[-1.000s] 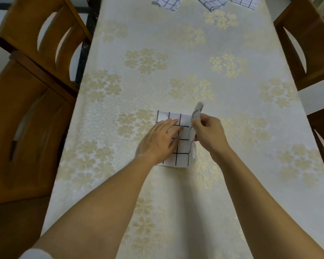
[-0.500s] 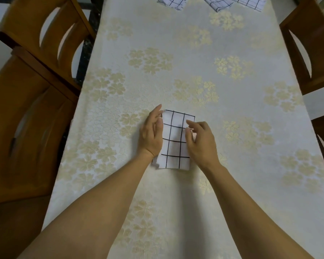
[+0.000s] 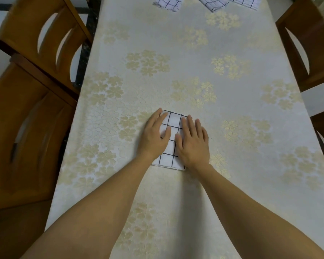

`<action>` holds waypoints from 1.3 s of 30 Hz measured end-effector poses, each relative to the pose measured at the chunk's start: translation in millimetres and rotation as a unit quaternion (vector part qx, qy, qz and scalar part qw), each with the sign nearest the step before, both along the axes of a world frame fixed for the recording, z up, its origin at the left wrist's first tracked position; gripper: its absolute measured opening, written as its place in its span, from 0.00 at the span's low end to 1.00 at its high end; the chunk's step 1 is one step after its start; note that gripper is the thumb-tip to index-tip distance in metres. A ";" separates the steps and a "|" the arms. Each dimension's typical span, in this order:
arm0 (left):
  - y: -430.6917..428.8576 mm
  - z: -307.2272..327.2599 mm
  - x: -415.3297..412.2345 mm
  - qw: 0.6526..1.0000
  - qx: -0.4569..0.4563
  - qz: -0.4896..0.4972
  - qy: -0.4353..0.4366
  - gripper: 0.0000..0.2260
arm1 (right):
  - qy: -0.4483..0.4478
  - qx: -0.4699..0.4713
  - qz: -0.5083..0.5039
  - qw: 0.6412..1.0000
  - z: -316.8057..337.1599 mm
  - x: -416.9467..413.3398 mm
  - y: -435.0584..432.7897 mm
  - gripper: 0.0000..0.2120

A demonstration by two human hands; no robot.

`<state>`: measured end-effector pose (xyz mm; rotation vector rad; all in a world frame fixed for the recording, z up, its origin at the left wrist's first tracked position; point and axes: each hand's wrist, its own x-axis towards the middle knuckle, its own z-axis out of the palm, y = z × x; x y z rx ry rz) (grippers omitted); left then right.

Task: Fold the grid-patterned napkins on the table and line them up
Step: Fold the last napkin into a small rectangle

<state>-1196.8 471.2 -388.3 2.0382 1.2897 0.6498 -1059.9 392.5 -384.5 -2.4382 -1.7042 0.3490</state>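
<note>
Two palms down: left hand [image 3: 154, 136] and right hand [image 3: 193, 143] flat on the napkin [image 3: 173, 119].
Fingers straight, gripping nothing, they press it mid-table; it shows between and below them, a narrow white cloth rectangle with black grid lines. Tablecloth [image 3: 176, 43] is cream, embossed with pale gold flowers. More grid napkins [image 3: 167, 2] lie rumpled at the far edge.
</note>
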 end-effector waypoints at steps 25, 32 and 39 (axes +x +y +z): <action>-20.1 35.6 -4.0 0.954 0.114 -0.096 0.262 0.25 | 0.247 -0.043 -0.152 0.956 53.0 55.6 15.9 0.16; -53.0 17.8 13.6 0.951 0.028 -0.113 0.287 0.28 | 0.197 0.007 -0.202 0.959 36.4 26.4 -55.9 0.15; -40.2 25.4 25.6 0.956 0.040 -0.100 0.273 0.26 | 0.111 0.049 -0.217 0.969 38.4 29.2 -38.0 0.26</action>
